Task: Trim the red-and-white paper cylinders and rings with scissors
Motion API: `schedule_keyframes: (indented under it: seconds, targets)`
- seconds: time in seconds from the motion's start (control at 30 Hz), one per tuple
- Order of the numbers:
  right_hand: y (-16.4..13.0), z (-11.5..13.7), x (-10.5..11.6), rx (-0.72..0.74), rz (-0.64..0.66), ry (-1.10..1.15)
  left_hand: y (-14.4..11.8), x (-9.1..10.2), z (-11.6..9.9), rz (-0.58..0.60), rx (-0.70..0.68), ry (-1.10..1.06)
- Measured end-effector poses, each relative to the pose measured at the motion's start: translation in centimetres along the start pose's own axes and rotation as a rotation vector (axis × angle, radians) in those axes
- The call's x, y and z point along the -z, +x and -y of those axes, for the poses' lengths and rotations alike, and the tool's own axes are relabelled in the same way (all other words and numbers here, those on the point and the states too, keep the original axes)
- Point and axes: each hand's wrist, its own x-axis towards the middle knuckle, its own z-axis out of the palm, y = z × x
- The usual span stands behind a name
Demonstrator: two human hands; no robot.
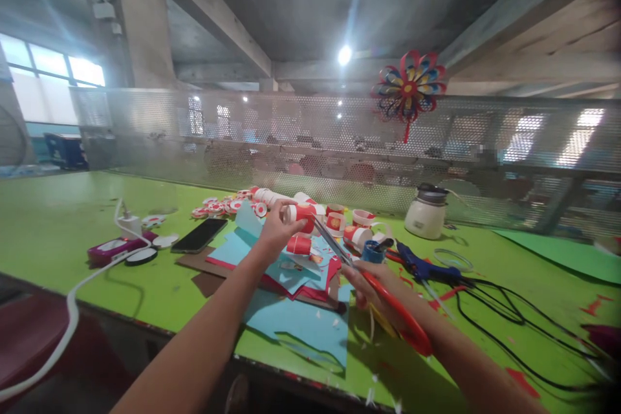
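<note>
My left hand (277,234) is wrapped round a red and white paper cup (305,211), which lies on its side in the air above the paper pile. In my right hand (376,286) is a pair of scissors (332,240) with red-orange handles. Their blades point up and left and meet the cup's edge; whether they are cutting cannot be seen. Below the hands lie light blue paper sheets (295,320), some stacked on red sheets and brown card. A red paper piece (299,245) rests on the pile. More cut cups (358,237) stand and lie just behind.
A dark phone (200,235) and a purple power strip (114,250) with a white cable are at left. To the right lie a blue glue gun (427,266) and black cords. A white kettle-like jug (427,212) stands before the perforated screen (301,142).
</note>
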Motion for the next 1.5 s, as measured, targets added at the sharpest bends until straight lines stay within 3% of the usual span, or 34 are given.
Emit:
schedule_keyframes:
  seconds: [0.33, 0.5, 0.73, 1.2, 1.5]
  targets:
    - [-0.9, -0.2, -0.9, 0.035, -0.201, -0.533, -1.0, -1.7, 0.0, -0.054, -0.154, 0.17]
    - [-0.8, -0.6, -0.1, 0.111, -0.291, -0.781, -1.0, -1.5, -0.5, 0.014, -0.184, 0.151]
    - [-0.6, -1.2, 0.4, 0.153, -0.298, -0.814, -1.0, -1.3, 0.6, 0.09, -0.093, 0.119]
    - [-0.2, -1.8, 0.8, 0.145, -0.243, -0.767, -1.6, -1.5, 0.1, 0.012, -0.182, 0.191]
    - [-0.2, -1.8, 0.9, 0.143, -0.251, -0.838, -1.5, -1.6, 0.2, 0.034, -0.263, 0.41]
